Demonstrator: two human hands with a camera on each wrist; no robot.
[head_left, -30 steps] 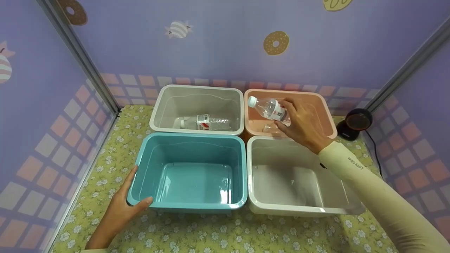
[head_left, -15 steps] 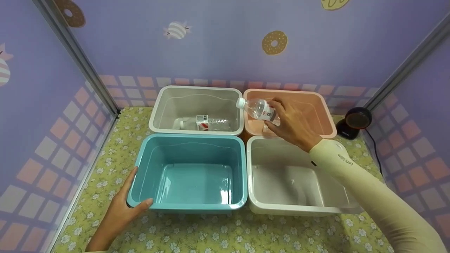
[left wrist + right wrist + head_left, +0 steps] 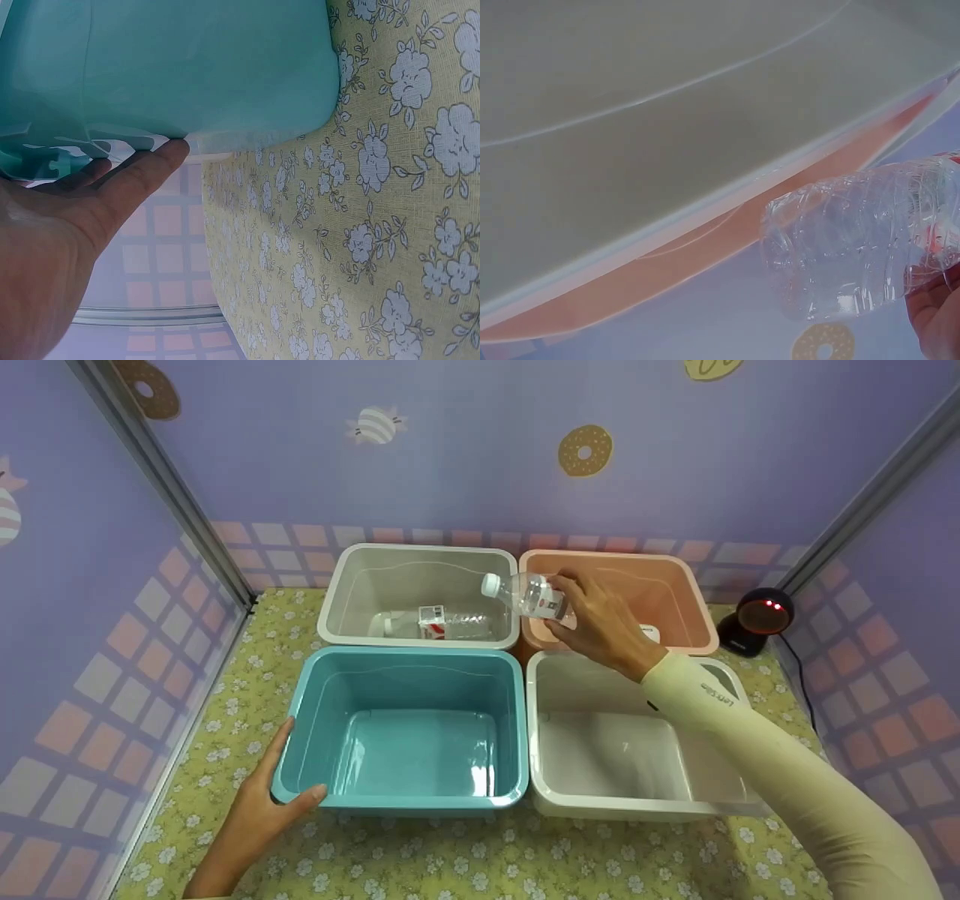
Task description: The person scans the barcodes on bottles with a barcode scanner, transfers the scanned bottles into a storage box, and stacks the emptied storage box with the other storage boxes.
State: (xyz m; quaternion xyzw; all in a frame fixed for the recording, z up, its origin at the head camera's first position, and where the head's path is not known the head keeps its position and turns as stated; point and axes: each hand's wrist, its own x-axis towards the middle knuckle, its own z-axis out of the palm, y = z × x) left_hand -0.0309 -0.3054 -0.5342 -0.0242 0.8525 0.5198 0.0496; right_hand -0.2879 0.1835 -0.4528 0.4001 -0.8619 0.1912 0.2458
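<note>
My right hand (image 3: 600, 622) grips a clear plastic bottle (image 3: 529, 595) with a white cap and a red-and-white label. The cap end points left, over the rim between the grey bin (image 3: 420, 556) and the orange bin (image 3: 660, 577). In the right wrist view the ribbed base of the bottle (image 3: 832, 255) sticks out past the fingertips. Down in the grey bin lies another clear bottle (image 3: 469, 624) on its side. My left hand (image 3: 255, 810) rests against the left front corner of the blue bin (image 3: 412, 800), fingers along its outer side and thumb by the front rim.
A white bin (image 3: 645, 806) stands at front right, under my right forearm. Beyond the orange bin is a black scanner-like device (image 3: 761, 615) with red lights and a cable. Purple panels (image 3: 480, 450) enclose the back and sides; a floral cloth (image 3: 420, 855) covers the table.
My right hand has carried the bottle left, from over the orange bin to the rim beside the grey one. A white item now shows in the orange bin, and red lights glow on the device.
</note>
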